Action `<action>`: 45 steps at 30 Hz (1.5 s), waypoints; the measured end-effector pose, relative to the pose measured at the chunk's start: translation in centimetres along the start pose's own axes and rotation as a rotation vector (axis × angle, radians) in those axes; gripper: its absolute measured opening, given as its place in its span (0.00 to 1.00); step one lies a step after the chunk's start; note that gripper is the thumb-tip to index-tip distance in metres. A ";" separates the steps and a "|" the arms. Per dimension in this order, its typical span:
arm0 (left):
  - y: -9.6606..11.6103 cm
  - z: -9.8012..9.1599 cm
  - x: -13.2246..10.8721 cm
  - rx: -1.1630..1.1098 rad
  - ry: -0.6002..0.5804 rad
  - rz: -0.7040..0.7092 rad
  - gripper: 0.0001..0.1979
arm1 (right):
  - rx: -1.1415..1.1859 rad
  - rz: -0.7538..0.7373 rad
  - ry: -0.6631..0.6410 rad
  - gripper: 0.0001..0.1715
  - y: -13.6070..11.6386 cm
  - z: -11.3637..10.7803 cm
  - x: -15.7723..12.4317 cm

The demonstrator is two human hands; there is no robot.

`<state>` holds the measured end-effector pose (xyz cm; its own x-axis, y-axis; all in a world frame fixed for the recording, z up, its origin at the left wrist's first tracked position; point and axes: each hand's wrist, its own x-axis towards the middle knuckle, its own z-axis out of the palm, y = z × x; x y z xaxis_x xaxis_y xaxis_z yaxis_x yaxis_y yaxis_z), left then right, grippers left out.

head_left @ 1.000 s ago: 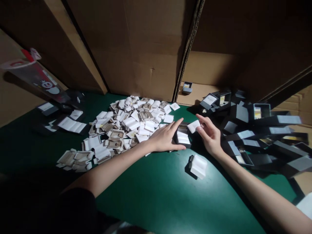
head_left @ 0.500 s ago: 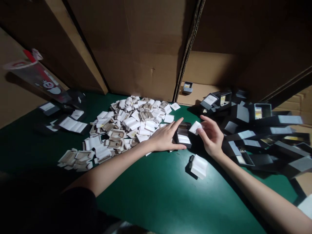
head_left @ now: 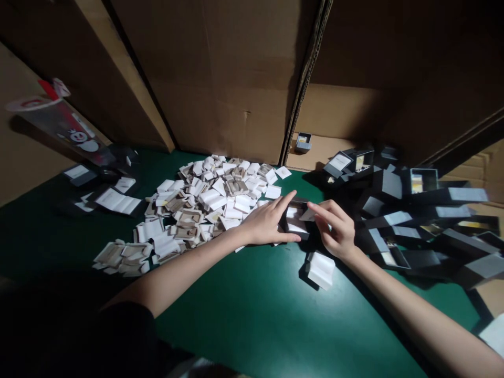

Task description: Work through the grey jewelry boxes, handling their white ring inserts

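A small black box [head_left: 302,234] with a white lining sits open on the green table. My left hand [head_left: 263,220] braces it from the left, the index finger at its far edge and the thumb along its near edge. In my right hand [head_left: 336,228], a small white card [head_left: 308,214] is pinched between thumb and fingers. That card is tilted over the right side of the box, its lower edge at the opening. Nearer me lies a folded white card insert [head_left: 321,270], with a dark shape under its left side.
A heap of white and grey card inserts [head_left: 220,194] spreads left of the box. Several dark boxes [head_left: 417,231] are piled on the right, with others [head_left: 118,200] at left near a plastic cup [head_left: 74,128]. Cardboard walls [head_left: 220,79] stand behind.
My right hand has moved left and turned, bringing the small white card from beside the black box to over its opening. My left hand has stayed in place.
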<state>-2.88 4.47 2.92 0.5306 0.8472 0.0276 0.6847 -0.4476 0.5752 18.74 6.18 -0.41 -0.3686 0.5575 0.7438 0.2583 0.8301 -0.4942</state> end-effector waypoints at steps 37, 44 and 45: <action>-0.1 0.5 0.0 0.090 0.016 0.056 0.55 | 0.081 0.257 0.016 0.02 -0.5 0.4 1.2; -0.3 0.6 0.0 0.125 0.016 0.107 0.55 | 0.195 0.302 0.053 0.03 -0.3 0.5 1.1; -0.4 0.7 0.1 0.130 0.016 0.108 0.55 | 0.198 0.298 0.070 0.03 -0.4 0.5 1.1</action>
<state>-2.76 4.49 2.17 0.5971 0.7963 0.0969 0.6837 -0.5684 0.4577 17.78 6.49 0.32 -0.2398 0.7786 0.5798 0.1651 0.6213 -0.7660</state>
